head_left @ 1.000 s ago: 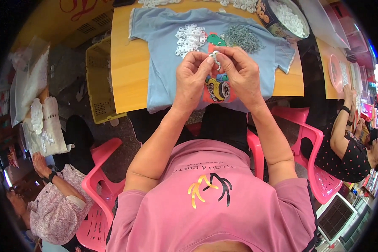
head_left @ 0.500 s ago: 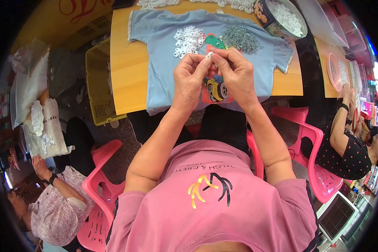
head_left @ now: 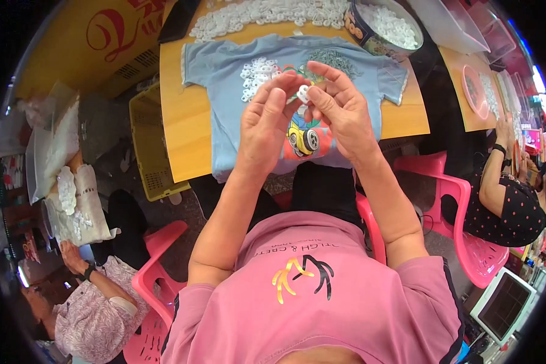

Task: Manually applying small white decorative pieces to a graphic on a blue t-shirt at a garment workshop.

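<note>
A small white plastic piece (head_left: 303, 93) with dark holes is pinched between the thumb and fingers of my right hand (head_left: 349, 121), above the middle of a light blue T-shirt (head_left: 227, 109). Close beside it on the left, my left hand (head_left: 262, 130) is open, its thumb apart from its bent fingers; I see nothing in it. Beyond my left fingers lies a pile of similar white plastic pieces (head_left: 256, 80) on the shirt. A heap of small grey screw-like parts (head_left: 340, 60) lies past my right hand. The shirt's colourful cartoon print (head_left: 302, 136) shows partly between my wrists.
The shirt covers much of a wooden table (head_left: 182, 142). More white pieces (head_left: 249, 18) line its far edge, beside a round tub (head_left: 394, 27) of them. A yellow crate (head_left: 151, 148) stands left. One person works at each side, near pink chairs (head_left: 164, 255).
My hands have drawn apart; the left has let go of the white piece, which stays in my right fingers. The view has shifted, showing more of the table's far edge.
</note>
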The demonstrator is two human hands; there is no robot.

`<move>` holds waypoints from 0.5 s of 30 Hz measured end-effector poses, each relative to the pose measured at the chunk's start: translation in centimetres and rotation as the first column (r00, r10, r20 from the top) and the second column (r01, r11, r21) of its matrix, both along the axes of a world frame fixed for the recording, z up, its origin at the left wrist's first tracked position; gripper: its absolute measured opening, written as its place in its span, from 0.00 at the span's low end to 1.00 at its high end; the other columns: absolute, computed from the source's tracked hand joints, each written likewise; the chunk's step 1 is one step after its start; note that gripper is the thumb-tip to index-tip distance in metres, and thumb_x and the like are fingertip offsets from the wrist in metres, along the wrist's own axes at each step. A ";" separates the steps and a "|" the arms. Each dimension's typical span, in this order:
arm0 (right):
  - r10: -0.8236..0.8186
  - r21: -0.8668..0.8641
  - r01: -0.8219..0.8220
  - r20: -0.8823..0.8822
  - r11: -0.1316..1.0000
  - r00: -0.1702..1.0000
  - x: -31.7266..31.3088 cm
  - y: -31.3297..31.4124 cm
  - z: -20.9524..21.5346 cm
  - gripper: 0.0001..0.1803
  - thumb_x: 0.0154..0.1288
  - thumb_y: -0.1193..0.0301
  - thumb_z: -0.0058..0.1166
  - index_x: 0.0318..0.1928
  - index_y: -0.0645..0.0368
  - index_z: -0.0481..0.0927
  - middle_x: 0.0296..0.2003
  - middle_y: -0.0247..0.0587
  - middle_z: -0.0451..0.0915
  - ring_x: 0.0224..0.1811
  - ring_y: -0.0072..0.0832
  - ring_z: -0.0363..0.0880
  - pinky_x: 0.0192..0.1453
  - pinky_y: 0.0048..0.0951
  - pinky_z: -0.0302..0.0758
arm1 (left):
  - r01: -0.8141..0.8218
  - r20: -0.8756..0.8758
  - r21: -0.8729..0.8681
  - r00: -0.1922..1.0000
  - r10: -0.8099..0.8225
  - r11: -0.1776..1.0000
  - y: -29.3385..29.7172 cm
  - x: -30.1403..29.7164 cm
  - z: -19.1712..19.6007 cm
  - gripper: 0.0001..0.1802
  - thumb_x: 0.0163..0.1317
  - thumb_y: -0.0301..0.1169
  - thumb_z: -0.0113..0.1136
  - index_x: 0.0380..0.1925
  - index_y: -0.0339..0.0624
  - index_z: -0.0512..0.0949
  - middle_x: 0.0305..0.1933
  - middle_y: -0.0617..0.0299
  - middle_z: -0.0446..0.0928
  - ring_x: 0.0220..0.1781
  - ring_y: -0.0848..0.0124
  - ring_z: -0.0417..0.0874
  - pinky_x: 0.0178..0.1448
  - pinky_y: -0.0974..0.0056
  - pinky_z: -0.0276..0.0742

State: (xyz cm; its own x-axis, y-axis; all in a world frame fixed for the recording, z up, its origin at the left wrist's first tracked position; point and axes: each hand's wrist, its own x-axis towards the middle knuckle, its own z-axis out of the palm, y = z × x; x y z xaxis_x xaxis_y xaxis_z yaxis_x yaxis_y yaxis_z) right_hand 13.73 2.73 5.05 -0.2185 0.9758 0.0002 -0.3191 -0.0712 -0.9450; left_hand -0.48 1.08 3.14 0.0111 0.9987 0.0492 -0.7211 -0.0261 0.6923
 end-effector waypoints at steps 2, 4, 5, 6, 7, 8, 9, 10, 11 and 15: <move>0.031 0.027 -0.029 -0.049 0.999 0.998 -0.2 -0.3 0.2 0.28 0.68 0.75 0.55 0.66 0.64 0.63 0.35 0.33 0.78 0.28 0.15 0.72 0.33 0.16 0.71 | 0.095 -0.122 0.131 0.989 -0.079 0.987 -0.2 0.0 -0.5 0.20 0.74 0.36 0.47 0.58 0.34 0.71 0.56 0.56 0.74 0.52 0.74 0.76 0.55 0.67 0.73; 0.049 0.012 -0.048 -0.092 0.999 0.995 -0.7 -1.0 1.0 0.29 0.68 0.76 0.55 0.67 0.63 0.61 0.35 0.33 0.78 0.28 0.15 0.72 0.32 0.15 0.70 | 0.115 -0.238 0.178 0.969 -0.071 0.977 -0.6 -0.5 -1.0 0.20 0.74 0.38 0.48 0.58 0.36 0.72 0.58 0.56 0.73 0.54 0.74 0.75 0.56 0.67 0.72; 0.057 -0.013 -0.059 -0.129 0.998 0.990 -0.9 -1.4 1.4 0.31 0.68 0.76 0.55 0.68 0.62 0.59 0.36 0.33 0.78 0.28 0.14 0.72 0.31 0.14 0.68 | 0.146 -0.345 0.212 0.936 -0.066 0.966 -0.8 -0.7 -1.0 0.20 0.74 0.39 0.48 0.57 0.37 0.73 0.60 0.57 0.72 0.56 0.74 0.74 0.58 0.68 0.71; 0.059 -0.033 -0.064 -0.133 0.997 0.989 -1.0 -1.6 1.6 0.33 0.68 0.76 0.55 0.69 0.60 0.57 0.37 0.34 0.79 0.28 0.13 0.71 0.29 0.12 0.66 | 0.156 -0.381 0.230 0.923 -0.059 0.961 -1.0 -0.8 -0.8 0.21 0.73 0.42 0.49 0.56 0.39 0.75 0.64 0.57 0.69 0.61 0.72 0.71 0.60 0.66 0.70; 0.066 -0.024 -0.070 -0.135 0.997 0.989 -1.1 -1.8 1.7 0.33 0.68 0.76 0.55 0.69 0.60 0.57 0.37 0.34 0.79 0.28 0.13 0.71 0.29 0.12 0.66 | 0.151 -0.385 0.238 0.922 -0.050 0.959 -1.0 -0.8 -1.0 0.21 0.73 0.42 0.49 0.56 0.39 0.75 0.64 0.57 0.69 0.61 0.72 0.71 0.60 0.66 0.70; 0.073 -0.028 -0.078 -0.158 0.997 0.985 -1.2 -2.1 1.8 0.34 0.67 0.76 0.56 0.70 0.59 0.56 0.37 0.33 0.79 0.28 0.13 0.71 0.29 0.13 0.66 | 0.144 -0.391 0.314 0.920 -0.010 0.938 -1.0 -0.8 -1.1 0.22 0.73 0.44 0.48 0.56 0.39 0.75 0.64 0.57 0.69 0.62 0.70 0.70 0.59 0.66 0.69; 0.079 -0.033 -0.086 -0.180 0.996 0.981 -1.4 -2.3 1.9 0.35 0.67 0.76 0.56 0.70 0.59 0.55 0.37 0.33 0.79 0.28 0.12 0.71 0.28 0.13 0.66 | 0.138 -0.393 0.389 0.919 0.029 0.911 -1.0 -0.9 -1.2 0.24 0.73 0.46 0.48 0.55 0.39 0.75 0.64 0.57 0.69 0.62 0.69 0.69 0.59 0.66 0.69; 0.091 -0.044 -0.100 -0.180 0.994 0.979 -1.6 -2.5 1.8 0.37 0.67 0.75 0.57 0.72 0.57 0.54 0.36 0.32 0.77 0.27 0.12 0.69 0.28 0.12 0.65 | 0.164 -0.365 0.294 0.930 -0.048 0.942 -1.6 -1.0 -1.2 0.27 0.72 0.50 0.46 0.55 0.39 0.76 0.65 0.56 0.68 0.64 0.67 0.67 0.59 0.65 0.69; 0.097 -0.038 -0.106 -0.182 0.994 0.978 -1.8 -2.7 1.9 0.37 0.67 0.75 0.57 0.72 0.57 0.54 0.36 0.32 0.77 0.27 0.12 0.69 0.28 0.12 0.65 | 0.159 -0.367 0.299 0.929 -0.040 0.941 -1.8 -1.2 -0.9 0.27 0.72 0.50 0.46 0.55 0.39 0.76 0.65 0.56 0.68 0.64 0.67 0.67 0.59 0.65 0.69; 0.104 -0.067 -0.121 -0.211 0.990 0.972 -2.5 -3.3 1.8 0.40 0.66 0.75 0.58 0.73 0.53 0.51 0.35 0.30 0.75 0.26 0.12 0.66 0.29 0.13 0.65 | 0.208 -0.312 0.330 0.945 -0.102 0.921 -1.7 -1.5 -0.6 0.34 0.69 0.57 0.46 0.55 0.35 0.74 0.66 0.53 0.64 0.65 0.64 0.67 0.59 0.62 0.73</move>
State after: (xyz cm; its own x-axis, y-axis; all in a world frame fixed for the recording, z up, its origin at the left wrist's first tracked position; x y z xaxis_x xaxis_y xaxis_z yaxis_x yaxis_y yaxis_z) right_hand 11.25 -0.57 6.82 -0.3304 0.9437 -0.0194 -0.4924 -0.1899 -0.8494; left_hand -1.99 -0.64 2.51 0.2305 0.8999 0.3701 -0.5113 -0.2116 0.8329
